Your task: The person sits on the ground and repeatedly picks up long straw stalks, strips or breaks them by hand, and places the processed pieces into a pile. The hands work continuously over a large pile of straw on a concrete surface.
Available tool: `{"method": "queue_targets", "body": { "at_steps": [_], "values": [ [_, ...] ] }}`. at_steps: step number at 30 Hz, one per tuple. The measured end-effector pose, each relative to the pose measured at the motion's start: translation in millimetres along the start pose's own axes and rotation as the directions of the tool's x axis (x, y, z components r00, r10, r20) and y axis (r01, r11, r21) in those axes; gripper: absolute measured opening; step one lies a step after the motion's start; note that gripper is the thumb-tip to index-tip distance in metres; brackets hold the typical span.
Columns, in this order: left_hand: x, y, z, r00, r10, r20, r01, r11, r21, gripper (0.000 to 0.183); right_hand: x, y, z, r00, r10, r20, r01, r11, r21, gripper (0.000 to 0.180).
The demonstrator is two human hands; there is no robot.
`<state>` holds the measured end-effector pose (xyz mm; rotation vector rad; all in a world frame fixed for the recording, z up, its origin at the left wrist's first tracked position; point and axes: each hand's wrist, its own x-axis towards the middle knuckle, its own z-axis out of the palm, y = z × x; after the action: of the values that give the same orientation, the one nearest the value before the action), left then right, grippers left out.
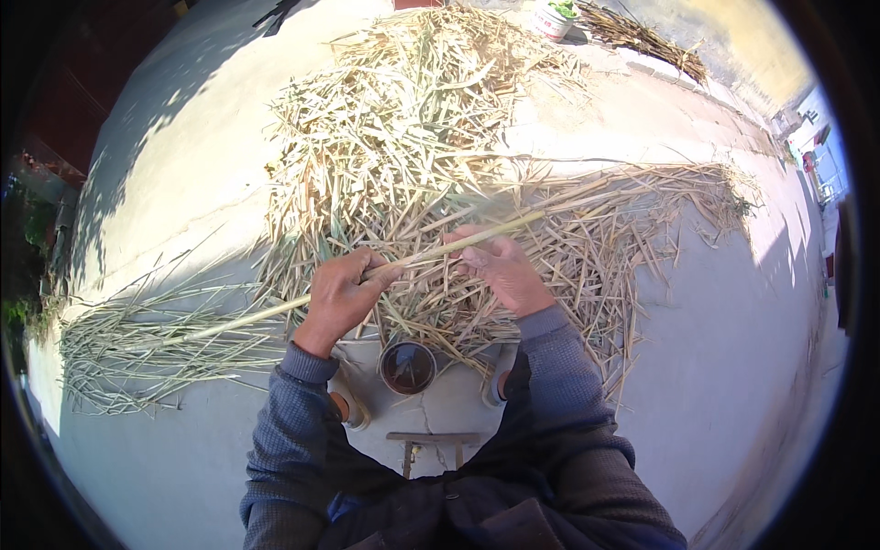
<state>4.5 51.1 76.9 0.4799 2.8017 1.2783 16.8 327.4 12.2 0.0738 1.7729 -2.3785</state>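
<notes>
A long pale plant stalk [268, 313] lies slantwise across the view, its left part low over thin green stems and its right part higher. My left hand [347, 285] is closed round it near the middle. To the right, my right hand [496, 265] has its thumb and fingers on the same stalk. Beneath both hands spreads a large heap of dry leaves and husks [385, 165]. Between my feet stands a round container [408, 368] with dark contents, perhaps liquid.
Thin green stems [158, 350] lie spread at the left. More long stalks [619, 189] lie at the right. Near my legs is a small wooden stool [433, 437]. A white bucket [551, 20] with greens and a bundle of brown stalks [646, 41] are at the far side.
</notes>
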Motion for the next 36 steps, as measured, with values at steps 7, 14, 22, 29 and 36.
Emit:
{"method": "queue_targets", "body": {
  "at_steps": [7, 14, 22, 29, 36],
  "values": [
    [1.0, -13.6, 21.5, 0.994, 0.11, -0.011, -0.11, 0.994, -0.007, 0.021, 4.4, 11.3, 7.2, 0.996, 0.082, -0.028, -0.066, 0.931, 0.358, 0.025],
    [15.4, -39.4, -6.4, 0.925, -0.349, -0.148, 0.214, 0.803, -0.556, 0.022, -5.4, 15.0, 9.3, 0.999, 0.018, -0.034, -0.005, 0.937, 0.349, 0.021],
    [-1.4, -20.0, 13.0, 0.909, 0.417, -0.014, -0.389, 0.858, 0.335, 0.028, -2.7, 9.1, 6.1, 0.996, -0.012, -0.09, 0.042, 0.94, 0.337, 0.024],
    [4.4, -5.4, 11.0, 0.899, 0.311, -0.308, -0.297, 0.95, 0.091, 0.015, -0.4, 8.2, 5.9, 0.988, 0.031, -0.15, 0.019, 0.947, 0.32, 0.029],
    [2.8, 2.5, 20.4, 0.903, 0.418, -0.097, -0.35, 0.849, 0.395, 0.031, -1.2, 9.5, 9.8, 0.995, 0.05, -0.085, -0.019, 0.946, 0.324, 0.028]
  ]
}}
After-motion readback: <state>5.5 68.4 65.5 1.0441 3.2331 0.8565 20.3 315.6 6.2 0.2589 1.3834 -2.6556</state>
